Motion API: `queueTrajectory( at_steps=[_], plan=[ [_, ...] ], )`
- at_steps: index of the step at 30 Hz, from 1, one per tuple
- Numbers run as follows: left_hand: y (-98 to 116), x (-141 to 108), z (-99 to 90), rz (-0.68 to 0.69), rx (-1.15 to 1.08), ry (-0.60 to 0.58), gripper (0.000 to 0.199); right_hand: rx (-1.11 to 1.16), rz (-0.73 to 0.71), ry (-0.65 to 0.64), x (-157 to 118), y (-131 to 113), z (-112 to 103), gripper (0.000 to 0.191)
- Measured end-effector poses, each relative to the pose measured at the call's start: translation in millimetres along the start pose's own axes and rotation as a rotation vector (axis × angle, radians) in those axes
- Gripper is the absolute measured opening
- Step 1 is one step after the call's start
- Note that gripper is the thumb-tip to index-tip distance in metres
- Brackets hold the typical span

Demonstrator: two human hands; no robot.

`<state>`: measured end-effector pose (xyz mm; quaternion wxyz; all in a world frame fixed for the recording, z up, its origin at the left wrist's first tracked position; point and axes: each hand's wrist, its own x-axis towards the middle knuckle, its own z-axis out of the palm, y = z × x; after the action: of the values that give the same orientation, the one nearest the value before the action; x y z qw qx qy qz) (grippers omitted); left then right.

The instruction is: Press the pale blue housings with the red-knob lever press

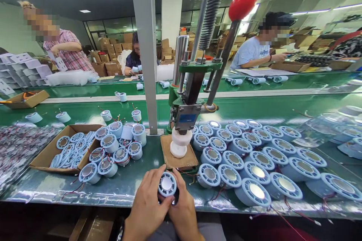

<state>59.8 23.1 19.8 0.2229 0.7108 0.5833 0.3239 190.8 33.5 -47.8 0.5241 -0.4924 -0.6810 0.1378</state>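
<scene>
Blue cup point(167, 183): face up by the counter's point(121, 192) near edge, seemingly at a handling step.
Left hand point(147, 196), right hand point(183, 203): clamped around the cup.
Hand press point(188, 115): beyond the fingertips; moving nearer would call for a level cup.

Sides of held unit point(167, 183) partly behind fingers point(153, 181), label point(187, 118) illegible, spring point(213, 3) cropped above

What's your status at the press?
Left hand, right hand: both on one blue unit, disc up. Press just beyond, lever up. Other units crowd both sides.
</scene>
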Motion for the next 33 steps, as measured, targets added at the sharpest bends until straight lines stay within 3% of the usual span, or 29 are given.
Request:
queueTrajectory(
  at_steps=[4,7,9,11,12,14,17,20,22,25,29,31,33],
  plan=[
    [-1.6,-2.4,0.3,-0.008,-0.092,-0.027,0.068,0.019,0.022,-0.046,0.8,-1.3,2.0,0.068],
    [-7.3,-7.6,9.3,-0.024,-0.151,-0.009,0.065,-0.011,-0.014,-0.093,-2.6,1.0,1.5,0.062],
    [-10.8,-10.6,15.0,-0.032,-0.201,-0.022,0.061,-0.088,-0.079,-0.200,0.3,1.4,-10.2,0.058],
    [-10.9,-9.1,14.4,-0.079,-0.251,-0.053,0.059,-0.203,-0.208,-0.338,17.8,-4.7,-36.7,0.062],
    [-9.3,-5.5,10.6,-0.119,-0.265,-0.068,0.059,-0.268,-0.286,-0.377,34.7,-12.1,-55.6,0.064],
    [-3.3,8.3,-3.0,-0.193,-0.276,-0.072,0.059,-0.385,-0.450,-0.324,86.3,-38.3,-100.5,0.064],
    [7.4,43.1,-27.4,-0.189,-0.310,0.000,0.056,-0.516,-0.588,-0.010,195.9,-99.5,-166.2,0.052],
    [13.8,83.8,-35.7,-0.130,-0.408,0.077,0.058,-0.555,-0.454,0.211,302.4,-153.2,-199.8,0.048],
    [15.5,107.1,-28.0,-0.097,-0.468,0.070,0.058,-0.421,-0.302,0.168,350.2,-166.9,-198.6,0.040],
    [16.9,131.0,-5.8,-0.049,-0.560,0.003,0.057,-0.216,-0.180,0.055,384.2,-156.7,-177.6,0.037],
    [16.3,141.5,16.5,0.007,-0.682,-0.092,0.053,-0.105,-0.166,0.038,399.3,-142.6,-162.2,0.038],
    [13.8,139.9,20.7,0.016,-0.710,-0.108,0.051,-0.055,-0.154,0.053,397.1,-149.1,-169.8,0.036],
    [10.4,136.0,23.0,0.021,-0.724,-0.089,0.054,-0.005,-0.159,0.096,374.7,-155.9,-183.9,0.036]
  ],
)
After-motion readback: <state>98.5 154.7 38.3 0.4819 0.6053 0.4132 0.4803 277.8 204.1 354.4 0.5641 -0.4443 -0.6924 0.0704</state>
